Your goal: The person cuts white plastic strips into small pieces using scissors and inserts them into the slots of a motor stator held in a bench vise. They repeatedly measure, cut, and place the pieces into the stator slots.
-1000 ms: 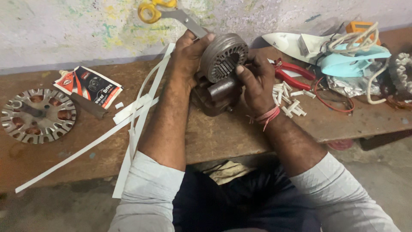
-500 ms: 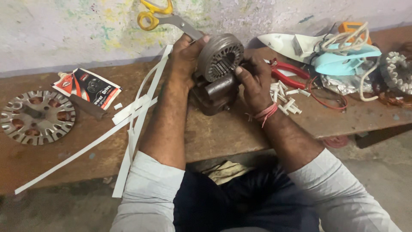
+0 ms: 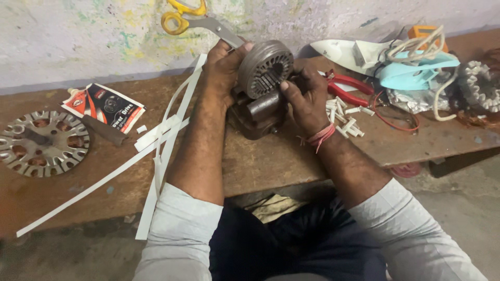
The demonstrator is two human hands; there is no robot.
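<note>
both hands remain clamped on the slotted grey motor stator, propped upright on a dark block mid-worktop: left hand curled round its rim, right hand with fingertips pinched at the slotted face. versus the earlier frames, grip unchanged, stator hardly turned, so slot work continuing. beyond, white paper strips, cut slips, red pliers and yellow-handled scissors unmoved.

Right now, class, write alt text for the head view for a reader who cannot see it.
Both hands, left hand and right hand, grip a round grey motor stator upright on a wooden bench. White paper strips lie left; red pliers lie right.
</note>
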